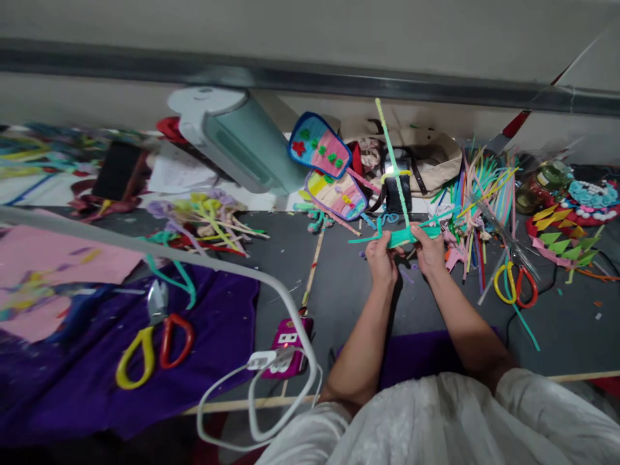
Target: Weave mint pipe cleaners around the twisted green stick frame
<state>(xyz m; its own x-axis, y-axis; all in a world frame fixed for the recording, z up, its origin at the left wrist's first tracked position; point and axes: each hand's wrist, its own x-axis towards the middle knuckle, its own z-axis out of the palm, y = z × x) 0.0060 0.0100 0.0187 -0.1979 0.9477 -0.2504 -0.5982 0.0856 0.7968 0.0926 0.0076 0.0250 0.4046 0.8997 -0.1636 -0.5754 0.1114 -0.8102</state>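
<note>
My left hand and my right hand are closed on the two sides of a flat teal strip of pipe cleaners, thumbs on top. Loose teal ends stick out past my left fingers. From the strip's middle a long pale green pipe cleaner points away from me, and a short yellow piece lies across its line. A phone lies behind it. Just beyond my right hand is a bundle of colourful pipe cleaners. My fingertips under the strip are partly hidden.
Scissors with yellow and red handles lie at right; a similar pair rests on purple cloth at left. A magenta power strip with a white cable is near the front edge. A teal-grey appliance stands behind.
</note>
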